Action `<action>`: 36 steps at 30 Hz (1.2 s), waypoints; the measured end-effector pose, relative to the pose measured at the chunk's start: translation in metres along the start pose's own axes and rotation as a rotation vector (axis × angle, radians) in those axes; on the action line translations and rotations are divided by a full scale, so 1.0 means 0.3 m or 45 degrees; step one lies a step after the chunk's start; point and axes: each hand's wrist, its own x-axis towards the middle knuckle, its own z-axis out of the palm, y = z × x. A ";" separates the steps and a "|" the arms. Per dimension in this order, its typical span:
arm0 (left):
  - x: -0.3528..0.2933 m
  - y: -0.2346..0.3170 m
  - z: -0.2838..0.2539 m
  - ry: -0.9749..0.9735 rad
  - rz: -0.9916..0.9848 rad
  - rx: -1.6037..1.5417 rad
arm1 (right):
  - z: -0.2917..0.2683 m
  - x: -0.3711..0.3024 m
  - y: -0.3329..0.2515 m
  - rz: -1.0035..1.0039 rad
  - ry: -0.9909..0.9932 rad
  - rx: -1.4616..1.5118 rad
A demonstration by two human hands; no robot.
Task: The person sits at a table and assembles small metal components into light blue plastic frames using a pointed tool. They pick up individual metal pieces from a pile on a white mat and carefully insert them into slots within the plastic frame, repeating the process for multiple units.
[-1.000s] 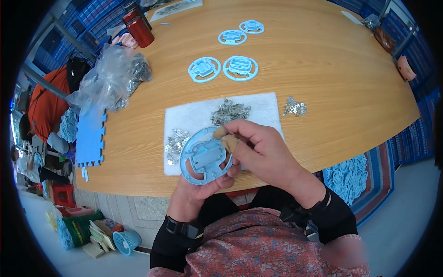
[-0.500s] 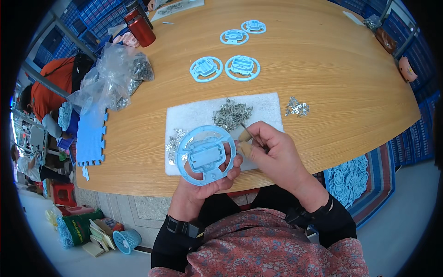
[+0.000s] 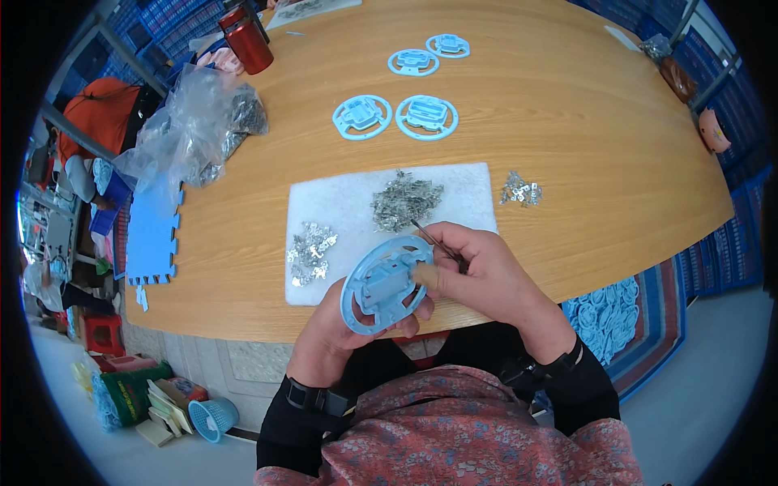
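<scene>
My left hand (image 3: pixel 331 322) is closed around a light-blue plastic toy steering wheel (image 3: pixel 387 287), tilted above the near edge of the table. My right hand (image 3: pixel 486 274), with beige coverings on its fingertips, meets the wheel's right side. A thin dark metal tool, probably tweezers (image 3: pixel 428 235), is gripped in it and points up and left. Whether a small part sits between those fingers is hidden. Beyond the hands, a white foam pad (image 3: pixel 324 186) bears a heap of small metal parts (image 3: pixel 405 200) and a looser scatter of flat silver pieces (image 3: pixel 312 253).
Several blue steering wheels (image 3: pixel 427 118) lie farther back. A small group of metal pieces (image 3: pixel 520 189) rests right of the pad. At left are clear plastic bags (image 3: pixel 194 130), a blue foam mat (image 3: pixel 151 235) and a red flask (image 3: pixel 247 44). A container of blue parts (image 3: pixel 604 320) stands low at right.
The steering wheel has shifted right and been tilted, uncovering the silver pieces on the pad. My right fingers have come onto its right side, with the tool still held.
</scene>
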 end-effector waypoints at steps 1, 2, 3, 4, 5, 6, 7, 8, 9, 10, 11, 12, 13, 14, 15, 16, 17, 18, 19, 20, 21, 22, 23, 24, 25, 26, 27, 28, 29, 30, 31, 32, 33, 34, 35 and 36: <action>0.001 -0.001 -0.007 0.010 -0.011 0.004 | -0.009 -0.002 0.010 -0.031 -0.001 -0.102; 0.002 -0.001 -0.018 0.019 -0.022 0.008 | -0.015 -0.002 0.016 -0.063 -0.003 -0.204; 0.002 -0.001 -0.025 0.032 -0.037 0.014 | -0.015 0.000 0.017 -0.025 -0.007 -0.209; 0.002 -0.001 -0.022 0.028 -0.026 0.052 | -0.016 0.003 0.016 0.013 -0.011 -0.213; 0.000 0.000 -0.012 0.023 -0.016 0.091 | -0.019 0.006 0.016 0.051 -0.015 -0.218; 0.000 0.001 -0.003 0.017 -0.008 0.130 | -0.022 0.009 0.023 0.069 -0.025 -0.182; 0.002 -0.001 0.005 0.059 -0.016 0.175 | -0.028 0.013 0.033 0.087 -0.035 -0.146; 0.005 -0.003 0.012 0.101 -0.026 0.220 | -0.034 0.015 0.041 0.104 -0.044 -0.109; 0.005 -0.003 0.017 0.144 -0.030 0.262 | -0.041 0.019 0.040 0.123 -0.071 -0.116; 0.006 -0.005 0.011 0.108 -0.057 0.229 | -0.049 0.022 0.038 0.143 -0.097 -0.123; 0.008 -0.008 -0.004 0.071 -0.084 0.195 | -0.056 0.024 0.037 0.162 -0.123 -0.130; 0.013 -0.012 -0.016 0.029 -0.110 0.162 | -0.070 0.026 0.050 0.169 -0.162 -0.120; 0.012 -0.014 -0.027 0.008 -0.112 0.120 | -0.085 0.030 0.075 0.177 -0.200 -0.110; 0.008 -0.016 -0.038 -0.014 -0.115 0.079 | -0.092 0.032 0.086 0.184 -0.237 -0.100; 0.006 -0.018 -0.045 -0.035 -0.116 0.037 | -0.092 0.030 0.080 0.170 -0.235 -0.086; 0.005 -0.018 -0.041 -0.040 -0.121 0.013 | -0.089 0.026 0.070 0.155 -0.232 -0.072; 0.003 -0.016 -0.034 -0.045 -0.126 -0.012 | -0.085 0.022 0.060 0.141 -0.230 -0.058; -0.001 -0.012 -0.028 -0.049 -0.129 -0.033 | -0.076 0.020 0.051 0.160 -0.218 -0.056; -0.005 -0.009 -0.025 -0.053 -0.122 0.008 | -0.063 0.018 0.043 0.179 -0.207 -0.055; -0.008 -0.006 -0.022 -0.057 -0.114 0.050 | -0.050 0.015 0.036 0.197 -0.199 -0.053; -0.018 -0.002 -0.020 -0.057 -0.097 0.091 | -0.037 0.015 0.026 0.230 -0.182 -0.074; -0.025 -0.003 -0.022 -0.022 -0.095 0.108 | -0.024 0.015 0.016 0.262 -0.166 -0.095; -0.030 -0.006 -0.025 0.014 -0.092 0.124 | -0.011 0.015 0.010 0.294 -0.154 -0.118; -0.032 -0.006 -0.025 0.044 -0.086 0.136 | -0.010 0.018 0.003 0.264 -0.180 -0.178; -0.047 -0.001 -0.012 0.017 -0.091 0.080 | -0.014 0.022 0.001 0.232 -0.207 -0.239; -0.068 -0.001 -0.017 0.001 -0.125 -0.016 | -0.013 0.027 0.002 0.200 -0.236 -0.299; -0.087 -0.012 -0.033 -0.027 -0.160 -0.115 | -0.005 0.022 0.015 0.158 -0.214 -0.074; -0.103 -0.017 -0.050 -0.058 -0.196 -0.213 | -0.008 0.035 0.004 0.170 -0.186 -0.108; -0.133 -0.005 -0.080 -0.004 -0.270 -0.057 | -0.007 0.050 -0.015 0.182 -0.157 -0.143; -0.162 -0.004 -0.076 0.027 -0.192 0.013 | -0.004 0.063 -0.030 0.199 -0.123 -0.176; -0.192 -0.002 -0.055 0.063 -0.122 0.084 | 0.012 0.083 -0.024 0.194 -0.056 -0.360; -0.215 0.001 -0.050 0.099 -0.053 0.155 | 0.034 0.110 -0.016 0.074 -0.052 -0.533; -0.238 0.006 -0.069 0.069 -0.048 0.128 | 0.067 0.144 -0.008 -0.049 -0.055 -0.704; -0.255 0.011 -0.073 0.099 -0.024 0.180 | 0.100 0.176 -0.003 -0.174 -0.053 -0.871; -0.273 0.017 -0.067 0.128 0.000 0.232 | 0.140 0.207 -0.004 -0.266 -0.053 -0.928; -0.292 0.023 -0.065 0.163 0.026 0.280 | 0.176 0.244 0.006 -0.314 -0.060 -0.992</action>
